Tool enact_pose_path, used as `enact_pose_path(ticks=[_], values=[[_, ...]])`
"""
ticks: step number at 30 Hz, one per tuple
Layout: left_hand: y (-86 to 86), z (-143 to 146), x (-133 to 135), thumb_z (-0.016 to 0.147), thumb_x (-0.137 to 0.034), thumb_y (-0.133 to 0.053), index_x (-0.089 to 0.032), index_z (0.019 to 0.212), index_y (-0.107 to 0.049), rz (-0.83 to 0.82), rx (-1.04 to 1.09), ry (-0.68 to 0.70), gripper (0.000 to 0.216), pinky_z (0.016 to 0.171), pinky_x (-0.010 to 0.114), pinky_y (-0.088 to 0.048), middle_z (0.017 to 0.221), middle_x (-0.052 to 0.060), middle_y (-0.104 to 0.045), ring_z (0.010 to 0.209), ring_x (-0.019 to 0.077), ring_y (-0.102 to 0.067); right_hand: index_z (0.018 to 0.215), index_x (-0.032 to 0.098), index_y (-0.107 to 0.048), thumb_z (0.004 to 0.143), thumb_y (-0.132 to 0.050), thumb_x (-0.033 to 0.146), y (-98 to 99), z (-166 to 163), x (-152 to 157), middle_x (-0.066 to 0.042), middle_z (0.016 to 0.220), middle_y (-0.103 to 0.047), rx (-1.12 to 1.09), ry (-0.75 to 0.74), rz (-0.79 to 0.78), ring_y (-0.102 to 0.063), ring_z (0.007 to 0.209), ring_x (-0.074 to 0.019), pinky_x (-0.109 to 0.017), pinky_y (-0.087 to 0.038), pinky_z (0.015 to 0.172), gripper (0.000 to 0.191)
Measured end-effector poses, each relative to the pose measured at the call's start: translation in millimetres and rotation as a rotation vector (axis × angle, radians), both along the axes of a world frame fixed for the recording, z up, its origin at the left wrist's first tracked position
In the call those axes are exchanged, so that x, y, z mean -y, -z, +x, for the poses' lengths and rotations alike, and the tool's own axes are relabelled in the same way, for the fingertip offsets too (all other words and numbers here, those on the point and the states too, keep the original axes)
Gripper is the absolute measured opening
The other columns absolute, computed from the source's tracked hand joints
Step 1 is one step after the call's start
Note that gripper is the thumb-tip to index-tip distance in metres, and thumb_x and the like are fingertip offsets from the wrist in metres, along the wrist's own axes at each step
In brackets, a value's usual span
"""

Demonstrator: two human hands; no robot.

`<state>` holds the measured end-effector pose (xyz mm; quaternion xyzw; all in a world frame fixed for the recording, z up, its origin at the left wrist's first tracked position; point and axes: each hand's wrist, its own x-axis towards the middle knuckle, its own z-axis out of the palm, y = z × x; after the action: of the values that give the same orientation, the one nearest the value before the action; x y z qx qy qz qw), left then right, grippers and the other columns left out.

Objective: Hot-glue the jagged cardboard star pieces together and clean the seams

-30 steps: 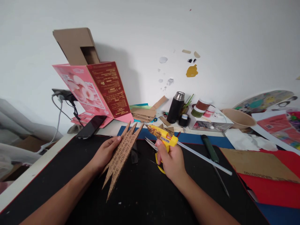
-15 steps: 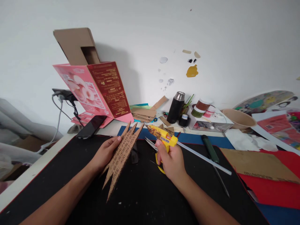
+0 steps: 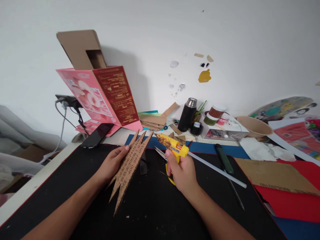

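My left hand (image 3: 115,163) grips a brown cardboard cutout (image 3: 131,166) by its left side, thumb on the printed face. The cutout has several pointed spikes at both ends and is held tilted over the black mat. In my right hand (image 3: 183,171) is a yellow hot glue gun (image 3: 173,146), fingers wrapped round its handle. Its stained nozzle points left, close by the cutout's upper right spike; I cannot tell whether they touch. A long translucent glue stick (image 3: 217,170) sticks out of its back. Scissors (image 3: 161,153) lie partly hidden behind the glue gun.
A phone (image 3: 97,136) and a pink box (image 3: 100,96) stand at the left. Behind are cardboard scraps (image 3: 152,121), a black thermos (image 3: 187,115) and paint jars (image 3: 216,115). To the right lie a green-handled knife (image 3: 224,160) and a cardboard sheet (image 3: 272,175) on the black mat (image 3: 160,213) and red paper.
Almost nothing differs. Both hands keep their hold, and the glue gun has shifted only very slightly to the left.
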<state>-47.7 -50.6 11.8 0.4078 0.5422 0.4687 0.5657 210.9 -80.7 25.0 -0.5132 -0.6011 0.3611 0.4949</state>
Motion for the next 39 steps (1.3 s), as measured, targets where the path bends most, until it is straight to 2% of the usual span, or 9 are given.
enact_pose_path(ticks=[8,15,24,30,39], values=[[-1.1,-0.1,0.1,0.057,-0.081,-0.090,-0.017,0.087,-0.078,-0.021,-0.004,0.002,0.072,0.059,0.025,-0.046,0.072,0.002,-0.073,0.064,0.0161,-0.058,0.057,0.024,-0.054,0.105,-0.051,0.070,0.9,0.6,-1.4,0.001,0.043,-0.053,0.005,0.005,0.007,-0.054,0.042,-0.0146,-0.025,-0.043,0.048,0.067],[2.5,-2.1,-0.8,0.058,-0.080,-0.090,-0.018,0.086,-0.078,-0.018,-0.003,0.008,0.070,0.060,0.024,-0.045,0.072,0.001,-0.072,0.065,0.0149,-0.058,0.052,0.025,-0.050,0.107,-0.051,0.064,-2.5,1.4,-1.0,0.000,0.043,-0.053,0.018,0.011,0.021,-0.056,0.044,-0.0152,-0.027,-0.045,0.053,0.068],[-4.6,1.4,0.7,0.054,-0.084,-0.088,-0.017,0.084,-0.076,-0.012,-0.047,-0.010,0.074,0.061,0.025,-0.046,0.071,0.002,-0.072,0.065,0.0169,-0.057,0.055,0.025,-0.051,0.104,-0.052,0.067,-5.1,-0.5,-0.4,0.001,0.042,-0.051,0.031,0.027,-0.001,-0.055,0.042,-0.0155,-0.027,-0.042,0.049,0.064],[-5.3,2.4,0.7,0.058,-0.085,-0.085,-0.018,0.081,-0.075,0.008,-0.075,-0.014,0.071,0.058,0.026,-0.044,0.070,0.002,-0.070,0.063,0.0168,-0.056,0.055,0.026,-0.050,0.105,-0.050,0.063,-10.9,-1.4,1.8,0.002,0.042,-0.050,0.050,0.003,0.022,-0.054,0.042,-0.0151,-0.027,-0.042,0.049,0.062],[-11.7,5.3,2.2,0.055,-0.087,-0.084,-0.018,0.080,-0.075,0.025,-0.111,-0.020,0.074,0.059,0.027,-0.046,0.071,0.003,-0.072,0.063,0.0176,-0.058,0.056,0.025,-0.052,0.105,-0.051,0.065,-8.5,-1.4,0.8,0.002,0.043,-0.051,0.047,0.012,0.019,-0.054,0.042,-0.0150,-0.026,-0.042,0.048,0.063]])
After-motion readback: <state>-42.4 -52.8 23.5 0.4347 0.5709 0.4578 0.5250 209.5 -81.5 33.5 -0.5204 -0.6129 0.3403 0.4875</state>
